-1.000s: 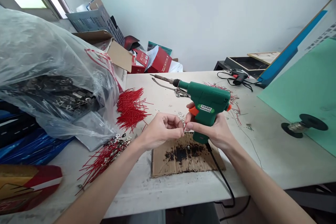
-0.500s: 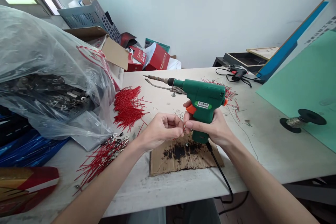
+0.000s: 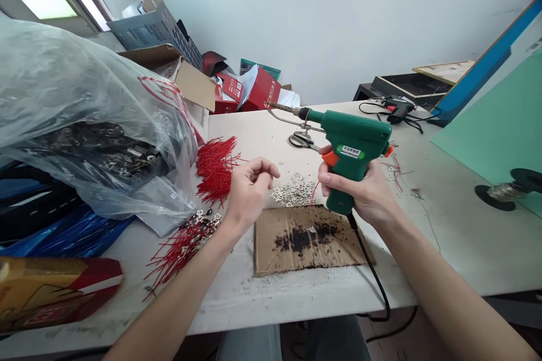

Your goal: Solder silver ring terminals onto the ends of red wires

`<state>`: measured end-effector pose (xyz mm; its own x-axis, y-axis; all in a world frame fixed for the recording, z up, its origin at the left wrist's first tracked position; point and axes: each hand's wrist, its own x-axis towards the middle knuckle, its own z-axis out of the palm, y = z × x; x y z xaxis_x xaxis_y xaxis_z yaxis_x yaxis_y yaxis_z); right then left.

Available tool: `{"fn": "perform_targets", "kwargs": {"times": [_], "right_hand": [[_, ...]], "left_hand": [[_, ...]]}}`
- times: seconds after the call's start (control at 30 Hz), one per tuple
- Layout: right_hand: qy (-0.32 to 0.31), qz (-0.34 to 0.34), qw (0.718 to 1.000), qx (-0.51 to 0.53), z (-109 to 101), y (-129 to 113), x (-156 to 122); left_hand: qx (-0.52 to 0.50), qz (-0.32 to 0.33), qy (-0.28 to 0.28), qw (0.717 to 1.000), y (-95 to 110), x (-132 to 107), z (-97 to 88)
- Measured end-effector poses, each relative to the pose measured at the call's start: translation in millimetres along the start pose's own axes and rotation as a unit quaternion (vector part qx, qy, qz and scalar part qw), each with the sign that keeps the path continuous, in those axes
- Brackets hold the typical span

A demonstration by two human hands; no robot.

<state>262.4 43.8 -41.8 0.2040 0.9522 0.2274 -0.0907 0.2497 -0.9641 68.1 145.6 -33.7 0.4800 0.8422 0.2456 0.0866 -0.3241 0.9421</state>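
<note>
My right hand (image 3: 359,186) is wrapped round the grip of a green soldering gun (image 3: 355,138), its tip pointing to the left. A thin red wire (image 3: 314,194) hangs by the thumb and fingertips of that same hand. My left hand (image 3: 252,189) hovers left of the gun, fingers loosely curled and apart from the right hand; nothing shows in it. Small metal tabs (image 3: 294,190) lie in a pile between the hands. One tab (image 3: 312,229) rests on the scorched cardboard (image 3: 271,259) below them.
Loose red wires (image 3: 215,169) lie behind my left hand, and wires with tabs (image 3: 182,248) beside my left forearm. Scissors (image 3: 302,140) lie behind the tabs. A plastic bag (image 3: 97,96) crowds the left; a solder spool (image 3: 503,192) stands right. The gun's black cord (image 3: 372,271) drops over the edge.
My hands have come apart: the left has moved left and slightly up, the right has shifted right with the soldering gun. The view has turned slightly, and the tab pile now shows.
</note>
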Motion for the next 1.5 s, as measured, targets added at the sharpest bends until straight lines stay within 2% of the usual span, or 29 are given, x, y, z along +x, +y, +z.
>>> {"fn": "perform_targets", "kwargs": {"times": [0.13, 0.2, 0.37, 0.53, 0.77, 0.83, 0.93, 1.03, 1.13, 1.23, 1.3, 1.37, 1.43, 1.5], "right_hand": [[0.027, -0.004, 0.999, -0.017, -3.9, 4.6, 2.3], [0.040, -0.007, 0.999, -0.026, -5.3, 7.3, 2.8], [0.066, -0.027, 0.996, -0.060, -0.6, 6.2, -1.8], [0.104, -0.076, 0.986, -0.105, 17.2, -3.0, -10.6], [0.163, -0.071, 0.979, -0.099, 39.1, -9.0, -11.5], [0.170, -0.079, 0.978, -0.097, 37.1, -6.3, -11.2], [0.176, -0.096, 0.975, -0.096, 29.9, -0.5, -13.2], [0.188, -0.083, 0.977, -0.065, 27.1, 3.1, -19.0], [0.208, -0.049, 0.977, -0.018, 30.5, 3.4, -27.7], [0.232, -0.022, 0.972, -0.022, 30.4, 0.1, -38.6], [0.233, 0.001, 0.971, -0.057, 23.9, -5.7, -48.8], [0.209, 0.031, 0.971, -0.113, 12.8, -14.6, -63.6], [0.186, 0.048, 0.963, -0.188, 0.4, -23.9, -82.8], [0.189, 0.053, 0.942, -0.272, -9.7, -29.8, -103.8]], "left_hand": [[0.059, 0.030, -0.078, 0.995, 2.4, -12.3, 11.5], [0.079, 0.042, -0.098, 0.991, 3.9, -17.5, 15.7], [0.078, 0.050, -0.097, 0.991, 4.4, -21.1, 12.9], [0.048, 0.068, -0.116, 0.990, 6.3, -20.6, 10.9], [0.016, 0.104, -0.096, 0.990, 2.6, -19.7, 15.6], [-0.015, 0.088, -0.098, 0.991, 0.7, -18.2, 15.6], [-0.125, 0.015, -0.119, 0.985, -1.6, -15.5, 15.4], [-0.243, -0.060, -0.188, 0.950, -2.5, -13.3, 14.6], [-0.285, -0.083, -0.231, 0.927, -1.8, -12.1, 12.3], [-0.246, -0.083, -0.238, 0.936, -0.6, -10.4, 7.8], [-0.170, -0.072, -0.224, 0.957, -0.5, -7.9, 3.8], [-0.082, -0.054, -0.234, 0.967, -1.0, -4.5, -0.1], [-0.005, -0.047, -0.259, 0.965, -1.4, -1.2, -3.1], [0.051, -0.049, -0.287, 0.955, -0.7, 0.8, -4.7]]}}
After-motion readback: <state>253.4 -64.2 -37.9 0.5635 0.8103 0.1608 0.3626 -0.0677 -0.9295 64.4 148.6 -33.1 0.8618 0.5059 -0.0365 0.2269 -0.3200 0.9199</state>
